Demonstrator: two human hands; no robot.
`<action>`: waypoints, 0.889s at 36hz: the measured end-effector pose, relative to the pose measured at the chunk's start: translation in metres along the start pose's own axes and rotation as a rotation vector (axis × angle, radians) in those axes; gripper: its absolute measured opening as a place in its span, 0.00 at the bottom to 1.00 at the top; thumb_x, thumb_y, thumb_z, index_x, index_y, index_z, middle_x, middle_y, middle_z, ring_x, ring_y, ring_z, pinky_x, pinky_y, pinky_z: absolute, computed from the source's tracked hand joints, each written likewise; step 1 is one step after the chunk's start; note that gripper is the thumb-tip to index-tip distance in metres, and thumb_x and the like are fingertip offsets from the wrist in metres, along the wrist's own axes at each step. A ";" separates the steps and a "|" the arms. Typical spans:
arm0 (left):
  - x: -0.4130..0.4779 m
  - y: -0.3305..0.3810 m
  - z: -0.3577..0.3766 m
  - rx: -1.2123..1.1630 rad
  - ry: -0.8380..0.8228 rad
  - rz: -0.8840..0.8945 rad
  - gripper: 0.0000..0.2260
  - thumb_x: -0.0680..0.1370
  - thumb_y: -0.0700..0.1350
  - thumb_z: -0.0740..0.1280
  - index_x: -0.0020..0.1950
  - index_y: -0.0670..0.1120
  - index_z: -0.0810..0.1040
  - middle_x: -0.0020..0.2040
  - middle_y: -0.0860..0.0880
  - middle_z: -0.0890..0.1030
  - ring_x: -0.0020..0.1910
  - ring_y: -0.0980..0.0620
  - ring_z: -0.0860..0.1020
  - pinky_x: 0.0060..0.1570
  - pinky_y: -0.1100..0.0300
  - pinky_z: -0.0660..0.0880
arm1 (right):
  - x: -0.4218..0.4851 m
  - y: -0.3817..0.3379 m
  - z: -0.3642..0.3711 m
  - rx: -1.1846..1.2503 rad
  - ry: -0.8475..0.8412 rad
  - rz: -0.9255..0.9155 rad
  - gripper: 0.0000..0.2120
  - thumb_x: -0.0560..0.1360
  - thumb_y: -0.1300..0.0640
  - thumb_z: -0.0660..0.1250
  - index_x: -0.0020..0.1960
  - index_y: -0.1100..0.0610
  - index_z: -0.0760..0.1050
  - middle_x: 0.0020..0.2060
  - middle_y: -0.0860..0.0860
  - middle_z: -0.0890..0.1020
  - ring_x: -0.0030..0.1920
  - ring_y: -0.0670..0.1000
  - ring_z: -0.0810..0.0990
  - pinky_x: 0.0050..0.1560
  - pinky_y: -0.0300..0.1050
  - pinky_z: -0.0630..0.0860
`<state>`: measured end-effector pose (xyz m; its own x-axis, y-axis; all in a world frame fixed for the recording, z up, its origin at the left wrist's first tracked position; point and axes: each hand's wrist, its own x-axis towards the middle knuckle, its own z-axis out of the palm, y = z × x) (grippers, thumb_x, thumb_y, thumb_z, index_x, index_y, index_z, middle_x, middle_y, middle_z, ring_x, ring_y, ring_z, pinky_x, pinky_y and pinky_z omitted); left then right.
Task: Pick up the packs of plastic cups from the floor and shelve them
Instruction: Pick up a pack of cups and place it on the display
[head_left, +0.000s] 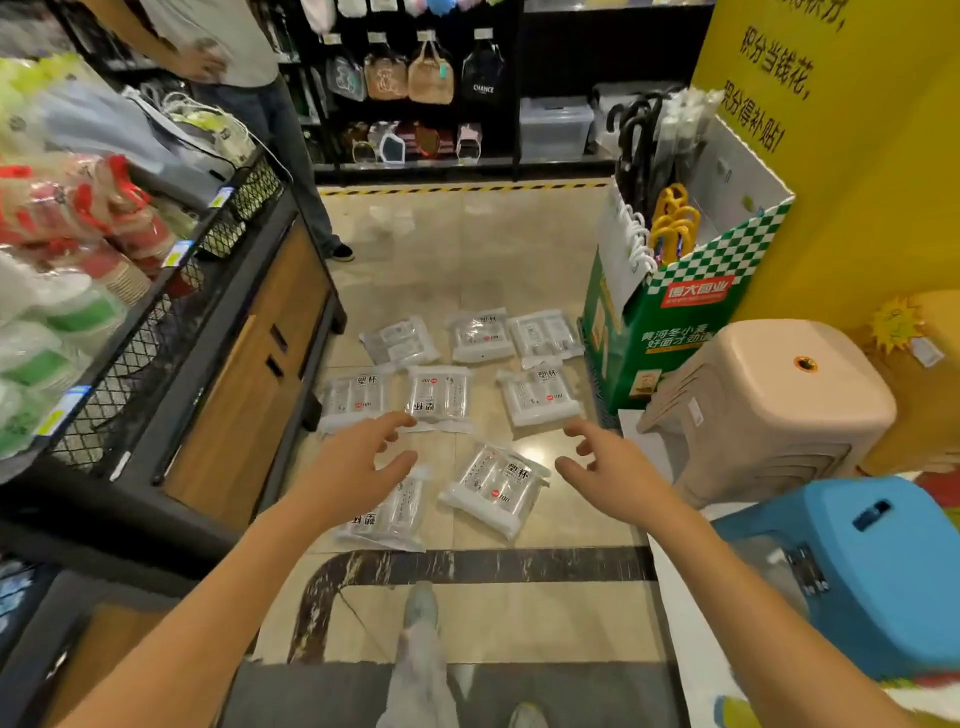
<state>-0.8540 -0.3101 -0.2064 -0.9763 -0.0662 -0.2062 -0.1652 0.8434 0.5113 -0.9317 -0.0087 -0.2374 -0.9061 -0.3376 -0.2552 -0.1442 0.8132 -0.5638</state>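
Observation:
Several clear packs of plastic cups lie scattered flat on the tiled floor. The nearest pack (496, 488) lies between my two hands, and another pack (387, 514) is partly hidden under my left hand. Further packs (439, 397) lie in rows beyond. My left hand (358, 462) reaches forward with fingers spread, holding nothing. My right hand (605, 467) is also open and empty, to the right of the nearest pack. The shelf (156, 312) with wire-mesh fronts stands at my left, stocked with bagged cups.
A green checkered box of umbrellas (670, 312) stands right of the packs. A beige stool (769, 405) and a blue stool (857, 566) sit at the right. Another person (249, 67) stands by the shelf's far end. A black rack of bags (415, 78) lines the back.

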 end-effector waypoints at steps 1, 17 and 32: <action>0.013 -0.006 0.002 -0.014 -0.019 0.004 0.20 0.79 0.56 0.63 0.71 0.59 0.67 0.61 0.54 0.76 0.59 0.56 0.75 0.60 0.52 0.75 | 0.010 0.002 0.003 0.021 -0.001 0.020 0.25 0.78 0.45 0.64 0.72 0.50 0.67 0.62 0.50 0.77 0.49 0.45 0.73 0.49 0.43 0.69; 0.260 -0.128 0.079 -0.174 -0.345 -0.025 0.24 0.79 0.52 0.66 0.74 0.58 0.63 0.60 0.51 0.74 0.55 0.52 0.77 0.55 0.57 0.74 | 0.157 0.050 0.112 0.376 -0.044 0.481 0.23 0.78 0.44 0.65 0.71 0.47 0.66 0.52 0.55 0.81 0.49 0.51 0.81 0.53 0.48 0.78; 0.427 -0.297 0.346 -0.067 -0.575 -0.111 0.25 0.80 0.52 0.63 0.76 0.61 0.60 0.62 0.47 0.74 0.53 0.50 0.76 0.53 0.55 0.72 | 0.348 0.229 0.353 0.440 -0.209 0.599 0.25 0.78 0.46 0.66 0.73 0.44 0.65 0.53 0.53 0.79 0.49 0.49 0.80 0.56 0.47 0.76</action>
<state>-1.1736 -0.4043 -0.7352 -0.7226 0.1633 -0.6717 -0.2892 0.8112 0.5083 -1.1399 -0.1075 -0.7322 -0.6794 -0.0177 -0.7336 0.5582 0.6365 -0.5322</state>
